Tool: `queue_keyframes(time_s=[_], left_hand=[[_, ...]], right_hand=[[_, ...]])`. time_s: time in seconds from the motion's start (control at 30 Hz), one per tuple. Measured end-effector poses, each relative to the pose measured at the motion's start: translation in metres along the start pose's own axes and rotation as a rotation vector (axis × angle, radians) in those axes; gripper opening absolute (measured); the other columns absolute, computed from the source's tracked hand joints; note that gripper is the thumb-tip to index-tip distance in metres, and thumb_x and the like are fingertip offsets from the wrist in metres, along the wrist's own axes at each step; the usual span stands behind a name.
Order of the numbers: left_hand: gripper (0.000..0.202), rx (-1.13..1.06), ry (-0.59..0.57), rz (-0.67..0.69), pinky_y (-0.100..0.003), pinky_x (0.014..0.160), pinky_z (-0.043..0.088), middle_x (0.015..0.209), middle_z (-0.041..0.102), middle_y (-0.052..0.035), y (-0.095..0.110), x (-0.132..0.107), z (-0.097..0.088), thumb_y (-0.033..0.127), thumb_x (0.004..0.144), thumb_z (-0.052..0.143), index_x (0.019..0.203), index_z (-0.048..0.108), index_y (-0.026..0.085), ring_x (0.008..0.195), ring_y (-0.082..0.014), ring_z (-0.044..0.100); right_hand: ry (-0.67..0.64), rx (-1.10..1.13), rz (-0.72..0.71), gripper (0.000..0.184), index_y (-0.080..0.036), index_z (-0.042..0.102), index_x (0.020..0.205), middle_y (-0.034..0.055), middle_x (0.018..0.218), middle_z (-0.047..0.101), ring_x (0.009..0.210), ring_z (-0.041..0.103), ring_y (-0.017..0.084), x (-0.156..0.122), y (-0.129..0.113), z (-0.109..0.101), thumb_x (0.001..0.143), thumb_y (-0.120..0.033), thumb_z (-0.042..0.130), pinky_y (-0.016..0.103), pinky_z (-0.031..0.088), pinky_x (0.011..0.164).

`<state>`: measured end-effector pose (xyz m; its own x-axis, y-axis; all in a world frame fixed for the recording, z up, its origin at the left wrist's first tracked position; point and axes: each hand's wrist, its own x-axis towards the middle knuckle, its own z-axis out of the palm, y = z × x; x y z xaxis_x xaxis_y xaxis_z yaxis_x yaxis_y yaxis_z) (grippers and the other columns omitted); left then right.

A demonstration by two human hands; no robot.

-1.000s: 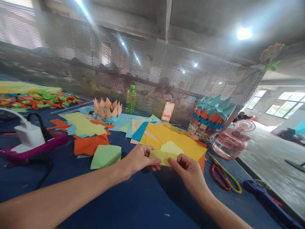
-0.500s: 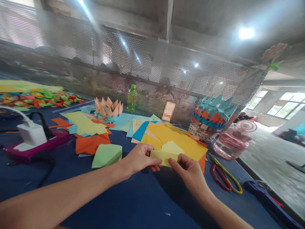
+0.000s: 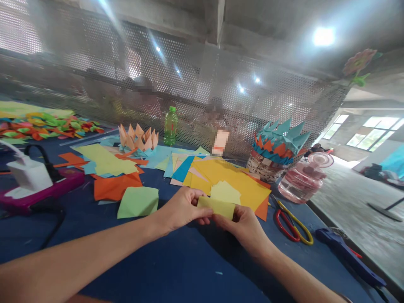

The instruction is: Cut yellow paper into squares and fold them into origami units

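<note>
Both of my hands hold one folded strip of pale yellow paper (image 3: 217, 207) just above the blue table (image 3: 176, 269). My left hand (image 3: 184, 207) pinches its left end between thumb and fingers. My right hand (image 3: 243, 225) grips its right end from below, fingers curled. Right behind the strip lies a small pale yellow piece (image 3: 224, 192) on a stack of yellow and orange sheets (image 3: 240, 183).
Loose coloured sheets (image 3: 107, 162) and a green folded sheet (image 3: 138, 201) lie at left. A paper crown (image 3: 137, 139), a green bottle (image 3: 171, 126), a basket with paper points (image 3: 277, 153), a pink jar (image 3: 301, 179), scissors (image 3: 292, 223), a blue tool (image 3: 347, 256) and a charger (image 3: 28, 176) stand around.
My right hand has shifted its grip, its thumb now tucked under the strip. The strip sits slightly more tilted. The view has shifted a little.
</note>
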<state>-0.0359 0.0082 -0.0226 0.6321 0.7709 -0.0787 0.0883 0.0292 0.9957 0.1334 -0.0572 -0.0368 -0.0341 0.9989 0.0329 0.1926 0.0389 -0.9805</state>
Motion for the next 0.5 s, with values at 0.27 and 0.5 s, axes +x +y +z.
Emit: queue_keyframes(time_s=[0.27, 0.5], left_hand=[[0.011, 0.060, 0.018, 0.030, -0.018, 0.051, 0.046, 0.057, 0.065, 0.0021, 0.0027, -0.0016, 0.0003, 0.016, 0.065, 0.071, 0.071, 0.063, 0.012, 0.053, -0.0091, 0.060], [0.020, 0.082, 0.035, 0.052, -0.021, 0.057, 0.048, 0.063, 0.066, 0.0004, -0.0016, 0.0010, -0.0016, 0.021, 0.062, 0.072, 0.077, 0.063, 0.012, 0.058, -0.0108, 0.060]], right_hand=[[0.011, -0.007, -0.001, 0.029, -0.012, 0.066, 0.073, 0.0011, 0.063, 0.059, 0.053, 0.045, 0.009, -0.0001, -0.0012, -0.0021, 0.069, -0.040, 0.071, 0.022, 0.032, 0.049], [-0.011, -0.055, -0.025, 0.027, -0.011, 0.067, 0.073, 0.0010, 0.063, 0.061, 0.053, 0.047, 0.009, 0.0012, -0.0029, -0.0058, 0.072, -0.039, 0.069, 0.021, 0.034, 0.050]])
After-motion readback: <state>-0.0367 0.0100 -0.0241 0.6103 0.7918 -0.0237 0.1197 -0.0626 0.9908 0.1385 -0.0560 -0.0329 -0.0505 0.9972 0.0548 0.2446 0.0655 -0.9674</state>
